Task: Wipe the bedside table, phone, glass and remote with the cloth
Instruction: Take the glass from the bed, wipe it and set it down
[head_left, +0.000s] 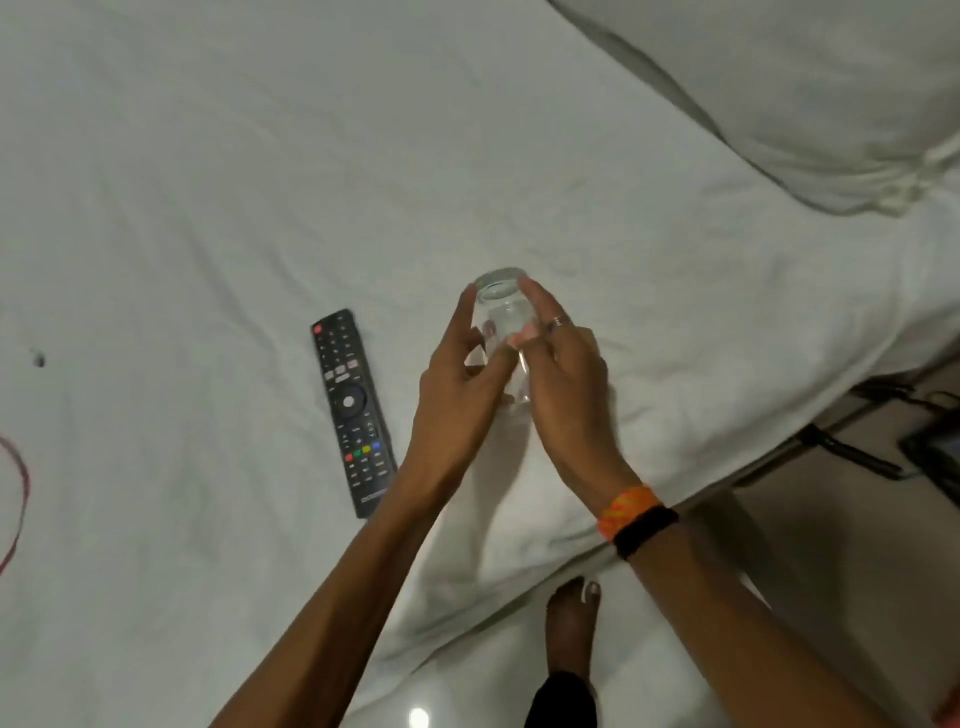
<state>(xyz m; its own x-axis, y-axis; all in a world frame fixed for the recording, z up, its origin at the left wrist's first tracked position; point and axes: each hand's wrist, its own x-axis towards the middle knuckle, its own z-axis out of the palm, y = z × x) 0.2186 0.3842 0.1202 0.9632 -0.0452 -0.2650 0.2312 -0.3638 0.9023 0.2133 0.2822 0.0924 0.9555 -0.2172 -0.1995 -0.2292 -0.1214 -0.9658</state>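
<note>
A clear drinking glass (503, 306) is held over the white bed sheet, its thick base pointing away from me. My left hand (457, 384) grips it from the left and my right hand (563, 384) grips it from the right, a ring on one finger. A black remote (352, 405) with coloured buttons lies flat on the sheet just left of my left hand, apart from it. No cloth, phone or bedside table shows in this view.
A white pillow (810, 98) lies at the top right. The bed edge (675, 499) runs diagonally at the lower right, with my bare foot (571, 623) on the shiny floor below. Dark cables and a device (930, 447) sit at the far right. A red cord (15, 499) lies at the left edge.
</note>
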